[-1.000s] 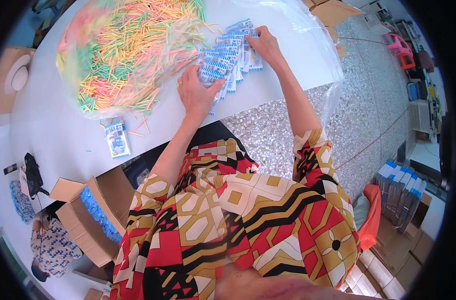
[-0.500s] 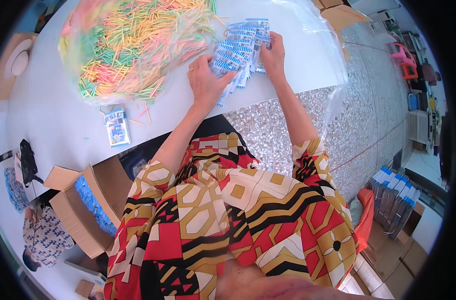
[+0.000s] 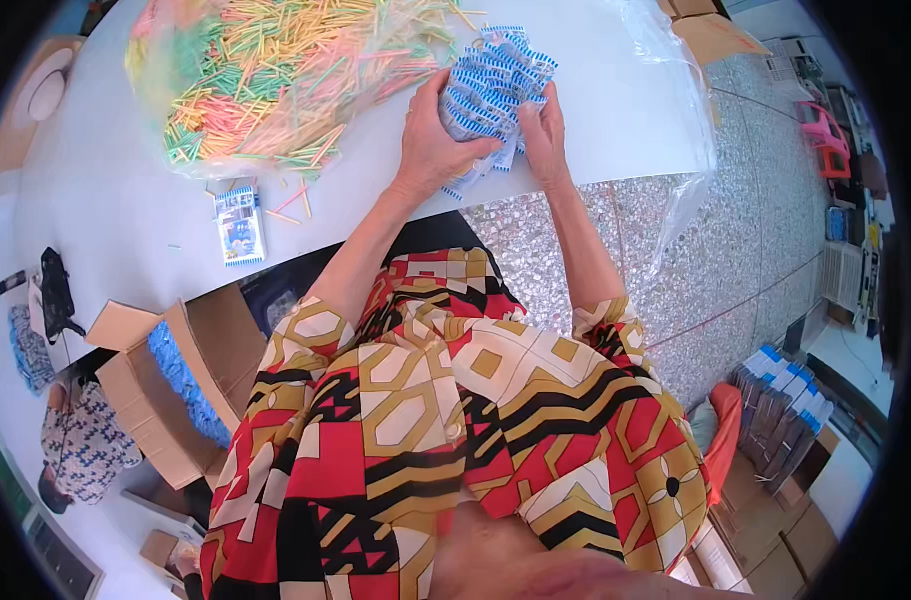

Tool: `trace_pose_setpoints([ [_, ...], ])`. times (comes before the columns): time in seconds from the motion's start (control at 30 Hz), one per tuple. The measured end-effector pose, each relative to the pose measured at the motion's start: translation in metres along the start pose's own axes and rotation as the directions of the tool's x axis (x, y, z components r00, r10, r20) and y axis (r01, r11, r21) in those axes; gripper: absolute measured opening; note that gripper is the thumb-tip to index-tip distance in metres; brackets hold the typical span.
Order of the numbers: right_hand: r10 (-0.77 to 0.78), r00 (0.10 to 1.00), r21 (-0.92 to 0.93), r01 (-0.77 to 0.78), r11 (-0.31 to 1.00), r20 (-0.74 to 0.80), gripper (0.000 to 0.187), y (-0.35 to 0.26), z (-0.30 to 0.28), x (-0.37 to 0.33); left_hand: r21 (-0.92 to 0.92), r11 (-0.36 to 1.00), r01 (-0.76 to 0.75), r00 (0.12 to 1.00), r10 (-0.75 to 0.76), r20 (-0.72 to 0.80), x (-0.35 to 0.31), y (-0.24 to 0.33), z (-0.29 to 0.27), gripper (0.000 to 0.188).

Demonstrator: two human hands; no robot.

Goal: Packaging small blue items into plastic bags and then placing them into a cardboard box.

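A bunch of small blue-and-white striped plastic packets point(image 3: 490, 90) is gathered at the table's near edge. My left hand point(image 3: 433, 145) curls round the left and near side of the bunch, thumb across its near edge. On the right side my right hand point(image 3: 543, 145) presses against the packets with bent fingers, some of them hidden behind the packets. A few packets stick out below the bunch, between my hands. To the left lies a clear plastic bag point(image 3: 190, 165) full of thin pink, yellow and green sticks point(image 3: 275, 80). A single packet point(image 3: 239, 228) rests flat near the edge.
Loose sticks point(image 3: 300, 200) lie beside the single packet on the white table point(image 3: 125, 200). An open cardboard box point(image 3: 140, 400) with blue packets inside stands at lower left. Clear plastic film point(image 3: 675, 60) hangs over the right table edge. Another person point(image 3: 85, 440) is at far left.
The fanned-out packets are now drawn together into a tighter bunch. My left hand has moved up and round them, and my right hand has come lower along their side.
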State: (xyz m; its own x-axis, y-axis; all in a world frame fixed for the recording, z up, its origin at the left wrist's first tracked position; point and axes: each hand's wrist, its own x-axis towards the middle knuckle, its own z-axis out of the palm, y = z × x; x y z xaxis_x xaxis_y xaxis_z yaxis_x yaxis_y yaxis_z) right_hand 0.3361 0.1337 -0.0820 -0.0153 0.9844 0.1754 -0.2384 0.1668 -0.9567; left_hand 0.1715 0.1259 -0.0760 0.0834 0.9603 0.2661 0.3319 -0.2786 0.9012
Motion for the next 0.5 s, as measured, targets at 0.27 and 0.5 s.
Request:
trace_pose_setpoints([
  [0.27, 0.176, 0.946, -0.342, -0.075, 0.937, 0.274, 0.097, -0.009, 0.002, -0.019, -0.275, 0.961, 0.030, 0.999, -0.020, 0.040, -0.004, -0.003, -0.008, 0.099],
  [0.5, 0.032, 0.963, -0.350, 0.066, 0.934, 0.267, 0.102, -0.003, 0.030, -0.024, -0.356, 0.933, 0.061, 0.998, -0.046, 0.051, -0.004, 0.005, -0.014, 0.104],
])
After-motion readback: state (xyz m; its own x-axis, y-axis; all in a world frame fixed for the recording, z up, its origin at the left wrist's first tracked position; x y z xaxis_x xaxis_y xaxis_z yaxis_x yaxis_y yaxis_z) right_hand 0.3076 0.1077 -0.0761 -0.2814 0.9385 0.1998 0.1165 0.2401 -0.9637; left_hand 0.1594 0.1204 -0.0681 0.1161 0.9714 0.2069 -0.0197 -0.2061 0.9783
